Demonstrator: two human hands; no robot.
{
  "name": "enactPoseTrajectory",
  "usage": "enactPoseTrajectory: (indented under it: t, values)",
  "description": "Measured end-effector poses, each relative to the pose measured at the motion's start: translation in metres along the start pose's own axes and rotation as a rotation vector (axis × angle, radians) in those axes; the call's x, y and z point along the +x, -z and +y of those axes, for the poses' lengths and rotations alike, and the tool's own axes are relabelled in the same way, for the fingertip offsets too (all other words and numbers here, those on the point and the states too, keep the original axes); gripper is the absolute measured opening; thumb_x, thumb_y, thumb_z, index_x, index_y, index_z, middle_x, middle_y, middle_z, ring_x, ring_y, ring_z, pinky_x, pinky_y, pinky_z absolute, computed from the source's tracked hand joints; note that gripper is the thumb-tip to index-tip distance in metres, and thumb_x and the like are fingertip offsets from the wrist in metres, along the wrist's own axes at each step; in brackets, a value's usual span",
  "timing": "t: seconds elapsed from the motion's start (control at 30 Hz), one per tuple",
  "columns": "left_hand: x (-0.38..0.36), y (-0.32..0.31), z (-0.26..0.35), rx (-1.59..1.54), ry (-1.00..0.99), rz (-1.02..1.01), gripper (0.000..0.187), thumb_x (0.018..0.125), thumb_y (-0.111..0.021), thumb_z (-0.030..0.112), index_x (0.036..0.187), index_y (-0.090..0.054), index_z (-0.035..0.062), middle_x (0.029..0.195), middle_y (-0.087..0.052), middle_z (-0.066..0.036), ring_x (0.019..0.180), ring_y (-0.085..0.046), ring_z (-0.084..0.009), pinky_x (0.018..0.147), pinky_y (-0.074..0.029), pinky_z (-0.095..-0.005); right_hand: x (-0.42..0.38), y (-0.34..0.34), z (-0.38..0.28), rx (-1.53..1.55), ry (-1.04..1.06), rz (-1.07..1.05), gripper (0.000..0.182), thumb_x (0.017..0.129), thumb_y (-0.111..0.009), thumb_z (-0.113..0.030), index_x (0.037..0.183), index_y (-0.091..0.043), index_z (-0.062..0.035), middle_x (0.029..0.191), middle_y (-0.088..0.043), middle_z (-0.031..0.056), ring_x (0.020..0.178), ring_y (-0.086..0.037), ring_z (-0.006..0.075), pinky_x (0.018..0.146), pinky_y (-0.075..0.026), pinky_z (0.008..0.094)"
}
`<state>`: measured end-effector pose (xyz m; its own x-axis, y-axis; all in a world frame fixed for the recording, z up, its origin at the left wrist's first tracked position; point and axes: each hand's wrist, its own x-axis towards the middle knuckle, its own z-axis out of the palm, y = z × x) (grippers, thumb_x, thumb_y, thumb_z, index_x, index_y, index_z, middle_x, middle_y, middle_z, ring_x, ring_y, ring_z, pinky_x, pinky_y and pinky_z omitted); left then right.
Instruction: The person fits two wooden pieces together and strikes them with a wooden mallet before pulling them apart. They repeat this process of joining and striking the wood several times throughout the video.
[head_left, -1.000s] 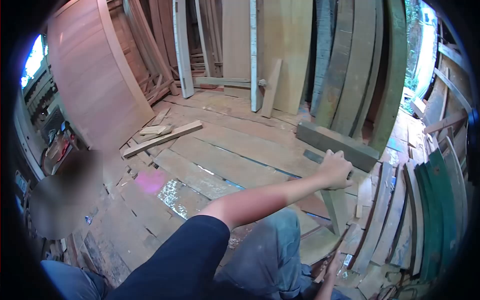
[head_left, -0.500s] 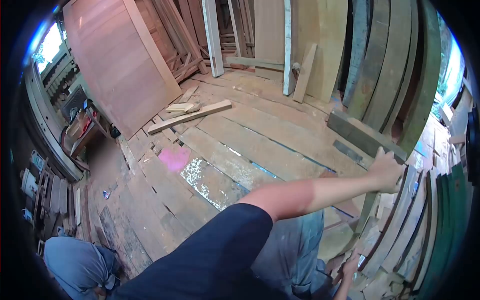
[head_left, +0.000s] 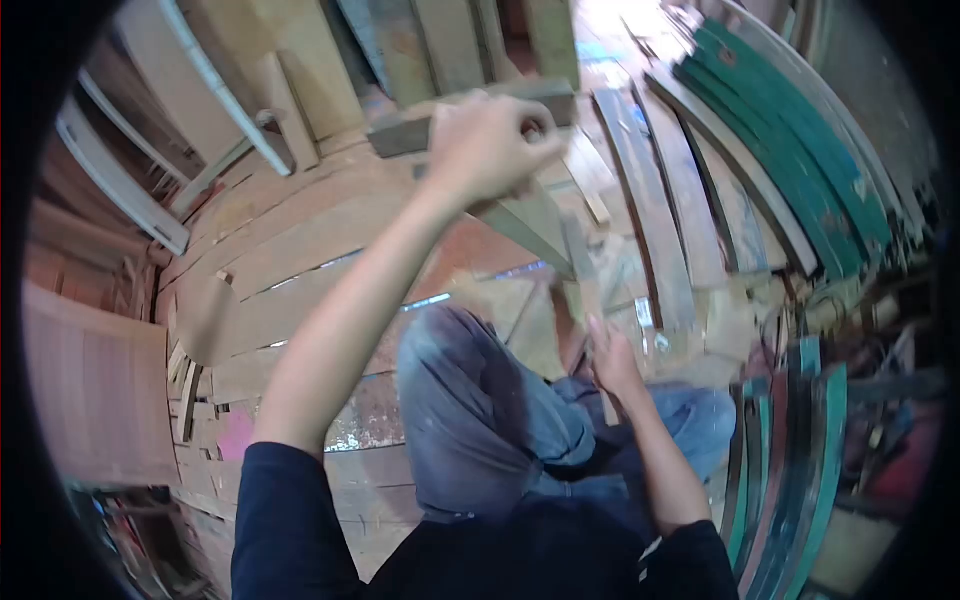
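Note:
My left hand (head_left: 490,150) is raised in front of a dark wooden beam (head_left: 400,137), blurred, its fingers curled with the thumb and a finger making a ring. I cannot tell what is in it. Below that hand, a grey-green board (head_left: 535,225) slants down toward my knees. Close to my lap, my right hand (head_left: 612,358) is closed around a narrow wooden strip (head_left: 588,290), which points away from me and shows below the hand too. Both my knees (head_left: 450,400) are bent, in faded blue trousers.
Long planks (head_left: 640,200) and green-painted boards (head_left: 790,140) lie at the right. More green-edged boards (head_left: 820,450) stand near my right elbow. Tall boards and a white-edged post (head_left: 230,90) lean at the back left. A wide panel (head_left: 95,370) stands far left on the plank floor.
My view has swung to the right and down, bringing my lap and right arm into sight. My left hand, on the beam's end before, now shows curled over its middle.

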<state>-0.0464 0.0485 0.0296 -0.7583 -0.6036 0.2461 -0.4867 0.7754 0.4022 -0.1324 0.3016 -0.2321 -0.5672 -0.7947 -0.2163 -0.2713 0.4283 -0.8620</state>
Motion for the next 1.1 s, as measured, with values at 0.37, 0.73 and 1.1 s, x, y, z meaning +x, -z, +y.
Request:
enactPoseTrajectory:
  t: [0.37, 0.73, 1.1]
  values:
    - [-0.017, 0.002, -0.034, 0.036, 0.044, 0.015, 0.026, 0.083, -0.066, 0.038, 0.09, -0.079, 0.0175, 0.081, -0.074, -0.003, 0.094, -0.066, -0.0257, 0.083, -0.05, -0.0393, 0.011, 0.002, -0.052, 0.102, 0.019, -0.015, 0.058, 0.106, -0.048, -0.048, 0.115, -0.067, 0.0054, 0.103, -0.07, 0.0334, 0.106, -0.066, 0.0496, 0.09, -0.051, 0.052]
    - [-0.036, 0.003, -0.081, 0.048, 0.052, 0.093, 0.026, 0.083, -0.068, 0.038, 0.091, -0.077, 0.0142, 0.084, -0.072, -0.007, 0.088, -0.063, -0.0281, 0.081, -0.052, -0.041, 0.051, -0.025, 0.025, -0.105, -0.169, 0.047, 0.055, 0.106, -0.05, -0.045, 0.123, -0.064, 0.0052, 0.108, -0.067, 0.0361, 0.107, -0.063, 0.0525, 0.088, -0.052, 0.0538]
    - [-0.058, -0.002, -0.073, 0.054, 0.077, 0.11, 0.023, 0.083, -0.069, 0.036, 0.087, -0.077, 0.0151, 0.079, -0.071, -0.004, 0.088, -0.063, -0.0258, 0.081, -0.051, -0.0405, 0.04, -0.006, -0.007, -0.091, -0.278, 0.016, 0.056, 0.105, -0.052, -0.047, 0.114, -0.066, 0.0063, 0.101, -0.068, 0.0361, 0.104, -0.064, 0.0527, 0.089, -0.052, 0.0534]
